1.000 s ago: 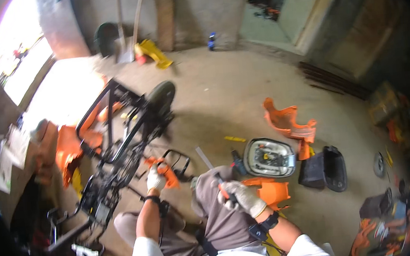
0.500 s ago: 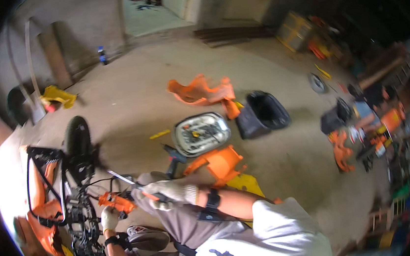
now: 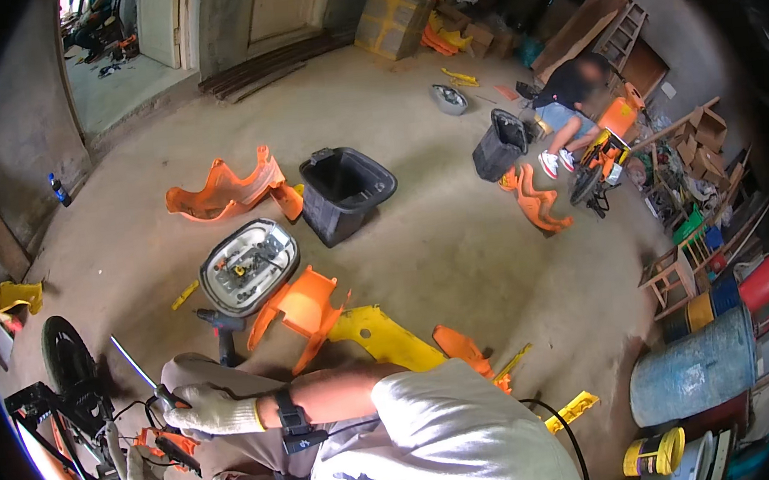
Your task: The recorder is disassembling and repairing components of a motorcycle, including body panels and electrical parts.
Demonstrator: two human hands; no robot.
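My right hand (image 3: 205,411), in a white knit glove, is closed around a screwdriver (image 3: 133,361); its long metal shaft points up and to the left. My left hand (image 3: 141,478), also gloved, reaches up beside the bare black vehicle frame (image 3: 35,403) with its fingers stretched out; their tips are partly lost among cables. Between the two hands sits an orange plastic part (image 3: 174,442) with a dark piece on it and thin black cables about it. A black wheel (image 3: 69,355) stands at the far end of the frame.
Near my knee lie a cordless drill (image 3: 224,334), an orange panel (image 3: 306,305), a yellow panel (image 3: 385,340) and a white-rimmed tray (image 3: 264,289) of small parts. Beyond are a black bin (image 3: 343,198) and an orange fender-like cover (image 3: 227,188). A co-worker (image 3: 574,97) crouches far right.
My view has swung right, so the floor items shift left in it. My left hand has gone from gripping beside the orange part to stretched fingers along the frame. The screwdriver stays in my right hand.
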